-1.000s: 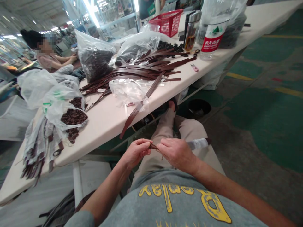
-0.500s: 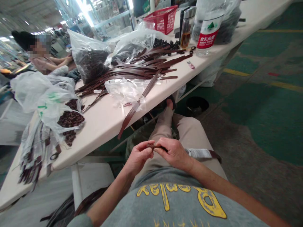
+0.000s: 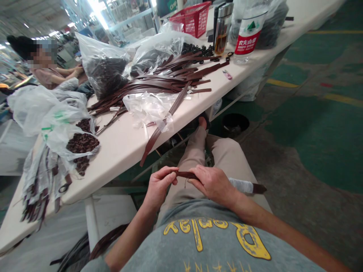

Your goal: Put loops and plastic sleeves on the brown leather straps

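Note:
Above my lap, a brown leather-like strap stretches between my two hands. My left hand pinches its left end between thumb and fingers. Around the strap further right, my right hand is closed, hiding part of it. Beyond the right wrist a length wrapped in whitish film emerges, ending in a bare brown tip over my thigh. A thin thread hangs below the strap between the hands. On the table in front lies a pile of similar brown straps, one hanging over the edge.
Plastic bags of dark pieces stand behind the straps. At left, an open bag spills small brown pieces beside film-wrapped straps. A glass flask, a water bottle, a red basket and small pink snips are further back. A co-worker sits at left.
My hands have moved apart, the left one leftward, so a straight length of strap now shows between them. The wrapped end has shifted slightly right.

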{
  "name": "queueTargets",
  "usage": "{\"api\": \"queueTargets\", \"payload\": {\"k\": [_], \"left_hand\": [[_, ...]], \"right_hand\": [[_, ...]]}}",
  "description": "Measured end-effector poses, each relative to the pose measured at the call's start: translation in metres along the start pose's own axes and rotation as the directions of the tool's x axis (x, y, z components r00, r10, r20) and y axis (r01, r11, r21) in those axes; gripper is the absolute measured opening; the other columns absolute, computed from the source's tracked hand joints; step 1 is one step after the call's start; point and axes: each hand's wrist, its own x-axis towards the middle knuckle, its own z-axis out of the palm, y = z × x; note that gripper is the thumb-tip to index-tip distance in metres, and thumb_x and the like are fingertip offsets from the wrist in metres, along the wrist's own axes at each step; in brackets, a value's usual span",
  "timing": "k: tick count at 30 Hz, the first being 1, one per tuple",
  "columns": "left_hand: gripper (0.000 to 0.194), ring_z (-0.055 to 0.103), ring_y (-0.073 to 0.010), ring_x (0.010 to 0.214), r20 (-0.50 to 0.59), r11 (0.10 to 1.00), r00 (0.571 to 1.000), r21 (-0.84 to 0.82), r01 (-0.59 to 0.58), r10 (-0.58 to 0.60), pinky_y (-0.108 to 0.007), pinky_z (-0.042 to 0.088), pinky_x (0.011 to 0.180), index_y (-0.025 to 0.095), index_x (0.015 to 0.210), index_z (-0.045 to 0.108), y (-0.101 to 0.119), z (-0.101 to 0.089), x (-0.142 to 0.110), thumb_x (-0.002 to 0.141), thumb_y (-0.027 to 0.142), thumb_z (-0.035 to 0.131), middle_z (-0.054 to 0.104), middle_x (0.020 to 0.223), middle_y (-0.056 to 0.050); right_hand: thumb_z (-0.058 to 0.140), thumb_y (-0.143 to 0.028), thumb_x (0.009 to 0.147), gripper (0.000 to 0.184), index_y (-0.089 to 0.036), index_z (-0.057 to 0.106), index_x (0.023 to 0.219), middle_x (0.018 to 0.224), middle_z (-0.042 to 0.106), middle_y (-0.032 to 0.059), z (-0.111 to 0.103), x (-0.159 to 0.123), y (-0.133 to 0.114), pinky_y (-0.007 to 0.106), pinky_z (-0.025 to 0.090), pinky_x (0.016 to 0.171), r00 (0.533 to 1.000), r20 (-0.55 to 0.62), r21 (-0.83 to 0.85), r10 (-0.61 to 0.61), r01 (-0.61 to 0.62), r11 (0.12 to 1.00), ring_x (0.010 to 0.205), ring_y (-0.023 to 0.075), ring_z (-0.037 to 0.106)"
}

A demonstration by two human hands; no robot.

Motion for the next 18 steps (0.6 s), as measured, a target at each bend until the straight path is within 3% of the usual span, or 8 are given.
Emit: {"api": "queueTargets", "payload": {"k": [6, 12, 15, 18], "left_hand": [[0.026, 0.051, -0.0102, 0.058, -0.031, 0.998, 0.998, -0.034, 0.060, -0.061, -0.024, 0.041, 0.060, 0.017, 0.088, 0.079, 0.000, 0.001, -0.004, 0.070, 0.036, 0.079, 0.059, 0.061, 0.000], [0.022, 0.056, -0.0127, 0.065, 0.099, 1.000, 0.995, -0.014, 0.027, -0.025, -0.025, 0.046, 0.062, 0.017, 0.088, 0.078, -0.014, 0.010, -0.008, 0.071, 0.031, 0.079, 0.065, 0.076, -0.003], [0.018, 0.056, -0.0120, 0.062, 0.103, 1.000, 0.995, -0.029, -0.012, 0.015, -0.026, 0.046, 0.061, 0.018, 0.086, 0.079, -0.016, 0.008, -0.006, 0.072, 0.030, 0.078, 0.065, 0.076, -0.003], [0.018, 0.054, -0.0111, 0.056, 0.032, 0.999, 0.999, -0.028, -0.028, 0.029, -0.026, 0.046, 0.061, 0.017, 0.081, 0.078, -0.012, 0.002, -0.003, 0.069, 0.030, 0.080, 0.063, 0.066, -0.001]], "right_hand": [[0.047, -0.032, 0.098, 0.024, -0.017, 0.060, 0.085, 0.076, 0.068, 0.0030, 0.007, 0.000, -0.004, 0.027, 0.033, 0.060, 0.998, 0.064, -0.012, -0.001, 0.001, 1.000, 0.068, 0.0150, 0.060], [0.045, -0.031, 0.099, 0.028, -0.017, 0.062, 0.082, 0.073, 0.068, 0.0030, 0.007, 0.005, -0.010, 0.028, 0.035, 0.061, 0.995, 0.087, 0.093, -0.042, 0.034, 0.995, 0.069, 0.0145, 0.060], [0.052, -0.035, 0.096, 0.022, -0.017, 0.064, 0.093, 0.082, 0.071, 0.0035, 0.000, 0.004, -0.009, 0.027, 0.039, 0.065, 0.992, 0.125, 0.161, -0.013, -0.008, 0.987, 0.076, 0.0155, 0.063], [0.059, -0.039, 0.092, 0.027, -0.019, 0.063, 0.110, 0.097, 0.073, 0.0043, -0.007, -0.003, -0.003, 0.028, 0.042, 0.071, 0.979, 0.194, 0.166, 0.056, -0.089, 0.982, 0.085, 0.0178, 0.066]]}}
